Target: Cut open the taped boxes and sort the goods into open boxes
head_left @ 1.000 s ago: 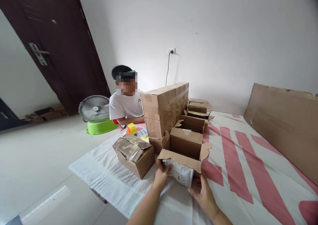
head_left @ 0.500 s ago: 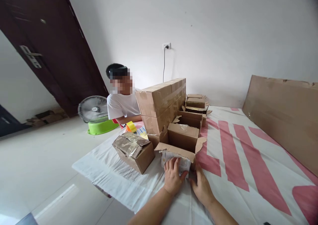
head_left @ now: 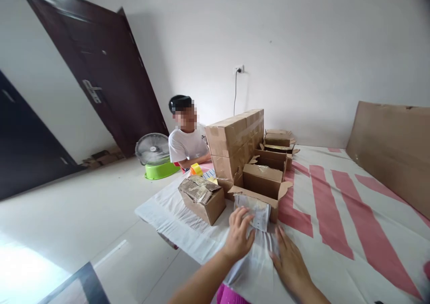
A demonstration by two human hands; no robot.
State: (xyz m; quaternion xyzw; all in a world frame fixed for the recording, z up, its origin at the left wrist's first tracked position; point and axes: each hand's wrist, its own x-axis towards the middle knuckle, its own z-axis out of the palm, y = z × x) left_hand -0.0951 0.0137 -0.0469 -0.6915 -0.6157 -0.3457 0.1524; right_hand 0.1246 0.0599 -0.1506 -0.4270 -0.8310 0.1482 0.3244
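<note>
Hands, seen from the head: left hand (head_left: 240, 237) loosely spread before the white label (head_left: 261, 214), contact hard to tell; right hand (head_left: 290, 257) extended, thumb apart, gripping nothing.
Open box (head_left: 250, 195): just beyond both hands, flaps (head_left: 285, 190) splayed, label on its near side.
Taped box (head_left: 203, 201): left of the left hand.
Box stack (head_left: 238, 140): beyond the left hand.
Risk: I'd say a lopsided shove might skew the open box against its neighbours; snagging fingers could tear its ragged flaps.
</note>
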